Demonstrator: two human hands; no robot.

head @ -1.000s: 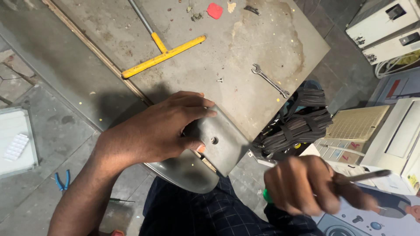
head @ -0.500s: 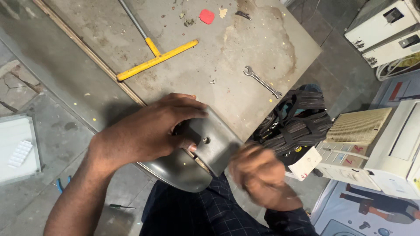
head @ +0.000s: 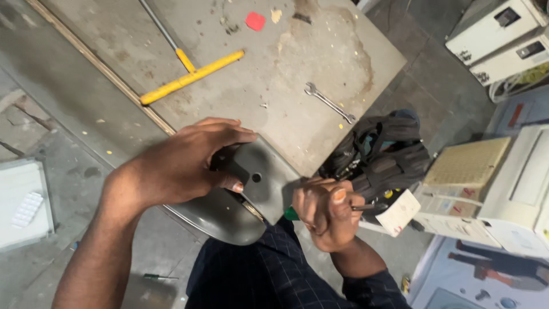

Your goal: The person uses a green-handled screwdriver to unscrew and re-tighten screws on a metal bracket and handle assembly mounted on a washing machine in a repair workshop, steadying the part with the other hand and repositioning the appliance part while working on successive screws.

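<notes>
A: Where's the left hand (head: 183, 163)?

B: Spread flat over a grey metal cover (head: 257, 186) with a small round hole in it; the fingers (head: 231, 135) are wide and pressed down, thumb tip just beside the hole; the cover sits at the near edge of the counter (head: 320, 74) and overhangs it, above the person's lap.

A: And the right hand (head: 326, 214)?

B: Just beside the cover's right edge, curled tight round a screwdriver (head: 366, 207); a bit of green handle shows under the fist and the thin shaft sticks out to the right; I cannot tell whether the tool touches the cover.

A: What else is about?

B: A spanner (head: 329, 103) and a yellow T-shaped tool (head: 191, 77) lie on the counter, well apart from the hands; a black tool bag (head: 383, 151) stands on the floor to the right, near the right hand; pale appliance casings (head: 492, 171) lie beyond it.
</notes>
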